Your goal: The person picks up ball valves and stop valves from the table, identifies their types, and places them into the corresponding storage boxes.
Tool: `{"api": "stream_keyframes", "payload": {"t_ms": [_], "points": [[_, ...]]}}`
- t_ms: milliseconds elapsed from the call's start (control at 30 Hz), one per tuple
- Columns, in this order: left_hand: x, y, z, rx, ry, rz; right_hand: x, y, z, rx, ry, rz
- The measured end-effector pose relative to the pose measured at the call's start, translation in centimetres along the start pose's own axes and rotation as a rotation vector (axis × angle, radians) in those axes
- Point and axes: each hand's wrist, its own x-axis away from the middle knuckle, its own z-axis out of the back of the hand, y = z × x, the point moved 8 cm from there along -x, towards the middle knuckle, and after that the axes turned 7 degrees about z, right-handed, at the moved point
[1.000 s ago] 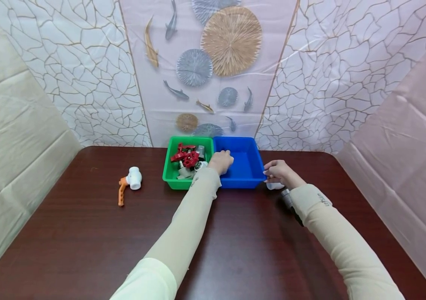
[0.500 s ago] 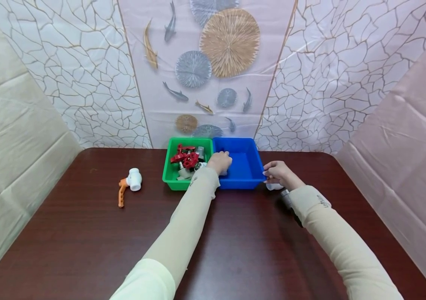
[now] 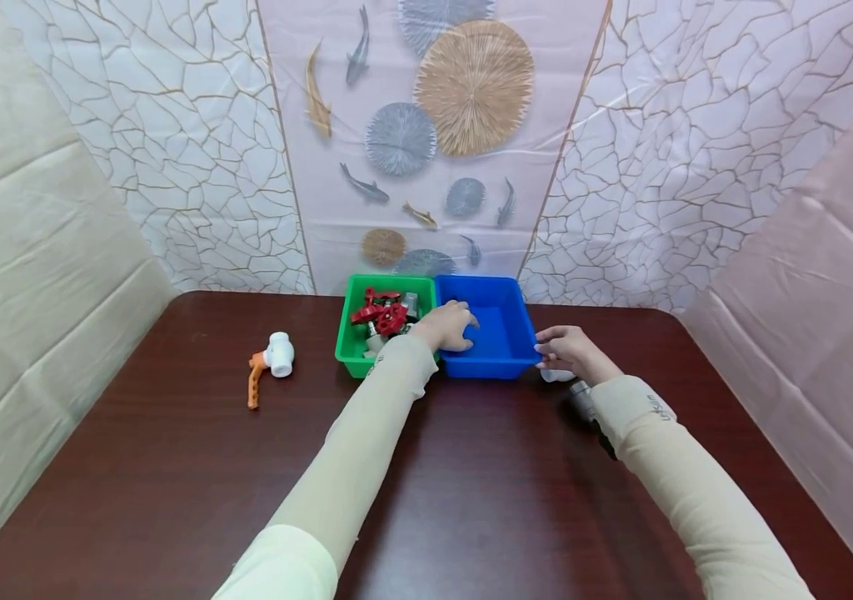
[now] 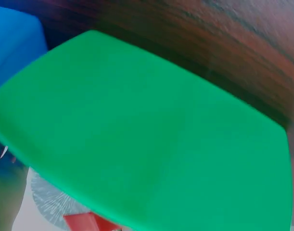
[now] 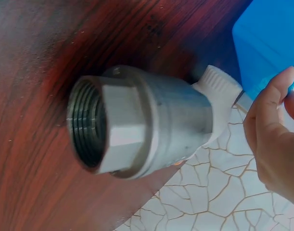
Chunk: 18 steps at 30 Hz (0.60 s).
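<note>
In the head view, my left hand (image 3: 447, 325) reaches over the divide between a green bin (image 3: 349, 367) and a blue bin (image 3: 490, 367). Its fingers and thumb stand apart over the left part of the blue bin, and I see nothing held. The left wrist view is mostly filled by the green bin's outer wall (image 4: 151, 130). My right hand (image 3: 575, 352) pinches the blue bin's right rim between thumb and fingers. Below it lie a white pipe fitting (image 3: 557, 375) and a metal valve (image 5: 156, 120) with a threaded opening, partly hidden by the sleeve in the head view.
Red-handled valves (image 3: 389, 318) and grey fittings fill the green bin. A white ball valve (image 3: 279, 356) with an orange lever lies at the left of the brown table (image 3: 471, 483). A patterned cloth wall (image 3: 404, 200) rises behind the bins.
The left hand's fingers have spread from a curled grasp over the blue bin; a pale thing glimpsed under them is no longer visible there. The right hand stays on the rim. The head view shifts slightly.
</note>
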Motion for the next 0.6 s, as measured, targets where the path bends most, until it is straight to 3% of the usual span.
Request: {"api": "stream_keyframes", "payload": {"t_ms": [133, 400, 600], "points": [[0.3, 0.1, 0.7, 0.074, 0.033, -0.039, 0.0, 0.1, 0.3, -0.007, -0.014, 0.009], [1.5, -0.3, 1.6, 0.083, 0.085, -0.090, -0.1, 0.2, 0.2, -0.001, -0.032, 0.017], [2.7, 0.2, 1.9, 0.121, 0.108, -0.158, 0.3, -0.4, 0.0, 0.073, -0.044, 0.093]]}}
